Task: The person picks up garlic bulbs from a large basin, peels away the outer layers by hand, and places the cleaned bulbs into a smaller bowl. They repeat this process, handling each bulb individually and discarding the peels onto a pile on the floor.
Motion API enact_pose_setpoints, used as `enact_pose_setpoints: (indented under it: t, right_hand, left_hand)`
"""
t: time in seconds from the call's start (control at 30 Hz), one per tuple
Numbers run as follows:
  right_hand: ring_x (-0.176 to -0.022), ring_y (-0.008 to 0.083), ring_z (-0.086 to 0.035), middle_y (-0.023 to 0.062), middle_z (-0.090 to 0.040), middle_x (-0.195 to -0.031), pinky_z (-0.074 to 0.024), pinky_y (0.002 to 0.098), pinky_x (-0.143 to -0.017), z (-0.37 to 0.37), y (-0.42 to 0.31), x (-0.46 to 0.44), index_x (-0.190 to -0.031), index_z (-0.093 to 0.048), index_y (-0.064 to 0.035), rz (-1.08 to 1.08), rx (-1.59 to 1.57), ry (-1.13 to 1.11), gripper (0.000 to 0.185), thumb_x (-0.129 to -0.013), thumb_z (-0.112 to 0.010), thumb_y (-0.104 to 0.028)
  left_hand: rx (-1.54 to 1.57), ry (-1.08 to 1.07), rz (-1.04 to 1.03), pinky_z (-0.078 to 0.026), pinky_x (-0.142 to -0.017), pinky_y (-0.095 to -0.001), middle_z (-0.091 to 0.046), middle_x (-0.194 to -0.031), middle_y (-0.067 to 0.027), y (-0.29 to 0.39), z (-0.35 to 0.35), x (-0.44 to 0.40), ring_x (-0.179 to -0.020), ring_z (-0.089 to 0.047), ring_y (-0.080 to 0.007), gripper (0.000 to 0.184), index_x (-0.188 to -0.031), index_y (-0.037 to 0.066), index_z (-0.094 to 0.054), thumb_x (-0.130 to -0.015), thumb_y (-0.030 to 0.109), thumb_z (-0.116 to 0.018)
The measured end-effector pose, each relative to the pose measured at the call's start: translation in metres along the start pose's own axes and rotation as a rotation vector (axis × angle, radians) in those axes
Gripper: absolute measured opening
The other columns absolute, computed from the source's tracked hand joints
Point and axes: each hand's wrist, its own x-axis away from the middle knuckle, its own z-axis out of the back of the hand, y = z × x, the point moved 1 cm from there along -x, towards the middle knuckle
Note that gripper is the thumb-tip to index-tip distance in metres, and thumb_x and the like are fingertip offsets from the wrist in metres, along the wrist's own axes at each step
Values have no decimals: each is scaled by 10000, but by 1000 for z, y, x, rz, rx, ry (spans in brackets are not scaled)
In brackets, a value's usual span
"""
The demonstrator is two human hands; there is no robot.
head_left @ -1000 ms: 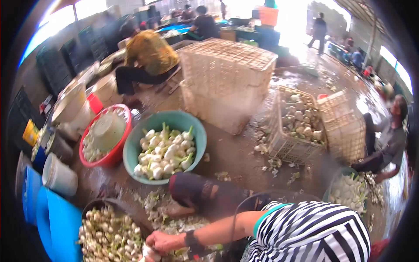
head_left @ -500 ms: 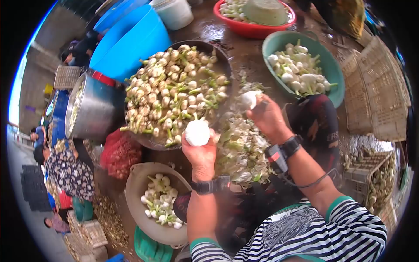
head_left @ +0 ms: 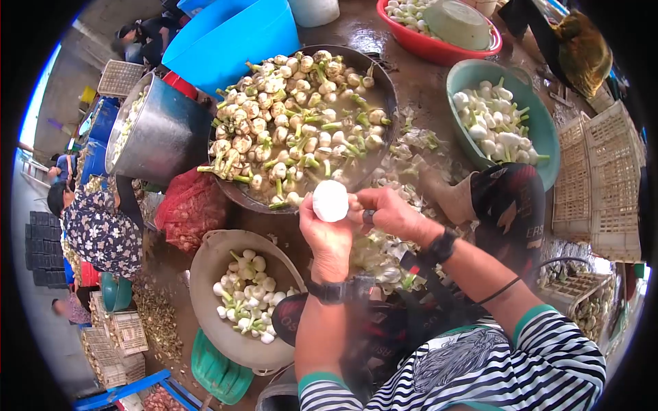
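Observation:
My left hand [head_left: 325,240] is closed around a white, peeled garlic bulb [head_left: 330,201], held up near the front edge of a wide dark basin [head_left: 391,89]. Against the bulb's right side, my right hand [head_left: 394,216] has its fingers curled together. A small grey piece shows at those fingers, but I cannot tell whether it is a blade or a ring. Unpeeled garlic bulbs [head_left: 274,103] with green stems lie in murky water in the basin. Loose garlic skins [head_left: 384,257] are heaped on the floor below my right hand.
A beige basin [head_left: 205,288] at lower left and a green basin [head_left: 458,75] at upper right hold peeled garlic. A red net sack [head_left: 192,209], a metal pot [head_left: 161,133] and a blue tub [head_left: 233,44] stand left. Crates [head_left: 596,178] stand right. A co-worker [head_left: 103,229] is far left.
My right hand has moved left and down from over the skins to the bulb in my left hand. A blurred white thing at its fingers no longer shows. The view has shifted.

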Motion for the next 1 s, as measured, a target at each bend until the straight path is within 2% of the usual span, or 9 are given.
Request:
enact_pose_setpoints:
  t: [0.3,0.4,0.47,0.6,0.7,0.8,0.83,0.93,1.0]
  right_hand:
    - [-670,146,-611,76,-647,-788,-497,290,-614,33,14,-4,-945,-641,-32,-60,-257,146,155,-843,-582,-133]
    - [-755,233,-626,111,-639,-795,-501,358,-663,55,108,-16,-972,-627,-57,-27,1081,-333,201,-783,-575,-99]
    - [-868,322,-606,152,-623,-835,-491,412,-730,44,102,-1,-969,-613,-55,-106,1483,-18,263,-710,-572,-76]
    - [-989,240,-586,148,-585,-1098,-491,354,-815,49,42,-20,-1261,-468,-50,76,271,-54,583,-771,-669,-293]
    - [-1004,180,-560,135,-545,-1151,-487,310,-829,31,-6,-15,-1348,-351,-31,30,-128,-218,729,-779,-684,-341]
    - [-997,150,-527,63,-568,-1091,-464,279,-825,60,2,-15,-1239,-461,-27,18,-243,-134,566,-714,-662,-100]
    - [-962,161,-540,60,-578,-1064,-466,284,-788,77,-17,-14,-1190,-514,-37,-16,318,104,555,-656,-666,-34]
    - [-913,265,-597,170,-594,-1016,-461,343,-827,157,-60,-12,-1139,-531,-20,35,1044,573,508,-653,-677,-38]
    - [-897,323,-602,198,-607,-1004,-473,371,-807,228,-54,-24,-1123,-552,-17,91,1686,647,447,-697,-669,-90]
  left_hand:
    - [-317,439,-131,-516,-669,-421,-629,-875,-86,17,-5,15,-830,-643,-265,331,-912,71,-563,-881,375,-436]
    - [-284,444,-144,-511,-651,-411,-630,-883,-86,16,9,7,-838,-637,-249,320,-914,76,-563,-880,370,-441]
    - [-241,408,-152,-500,-667,-386,-627,-883,-95,14,11,5,-846,-625,-232,313,-926,51,-565,-883,340,-451]
    - [-290,338,-182,-461,-762,-296,-617,-920,-90,2,16,-2,-848,-597,-200,293,-963,-5,-574,-896,258,-462]
    - [-385,310,-44,-427,-814,-275,-593,-995,-71,-22,-1,-3,-910,-561,-157,317,-1104,-26,-541,-902,213,-499]
    - [-657,55,-35,-375,-899,-261,-533,-1152,-52,-36,-20,7,-1058,-504,-122,404,-1237,-10,-445,-917,235,-465]
    - [-651,68,44,-352,-921,-254,-512,-1211,-68,-35,-21,10,-1120,-473,-120,421,-1262,-1,-426,-917,236,-468]
    - [-714,205,130,-373,-905,-269,-537,-1192,-78,-24,-29,17,-1108,-497,-135,399,-1247,14,-442,-910,223,-478]
    - [-657,188,166,-420,-864,-299,-581,-1115,-88,-24,-29,12,-1048,-550,-172,340,-1178,17,-481,-902,214,-495]
